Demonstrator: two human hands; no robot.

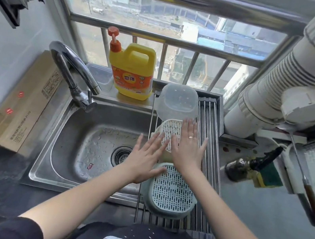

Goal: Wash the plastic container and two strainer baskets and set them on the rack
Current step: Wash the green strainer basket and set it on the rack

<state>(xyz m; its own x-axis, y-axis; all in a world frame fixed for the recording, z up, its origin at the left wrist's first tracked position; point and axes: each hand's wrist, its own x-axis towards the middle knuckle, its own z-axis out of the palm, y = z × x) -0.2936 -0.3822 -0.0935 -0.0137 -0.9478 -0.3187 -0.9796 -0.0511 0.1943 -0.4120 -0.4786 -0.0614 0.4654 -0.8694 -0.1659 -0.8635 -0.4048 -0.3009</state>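
Observation:
Three items lie upside down in a row on the metal roll-up rack (210, 149) over the sink's right side. The clear plastic container (177, 101) is farthest, the cream strainer basket (169, 132) sits in the middle, and the pale green strainer basket (171, 190) is nearest. My left hand (145, 159) hovers flat with spread fingers over the gap between the two baskets, its thumb over the green one's edge. My right hand (188, 147) is spread flat over the cream basket, hiding part of it. Neither hand grips anything.
The steel sink (93, 146) with its drain lies left of the rack, under a curved faucet (72, 76). A yellow detergent bottle (132, 71) stands on the window ledge. A cardboard box (21, 103) lies at left. A sponge (267, 177) and a knife (308, 186) are at right.

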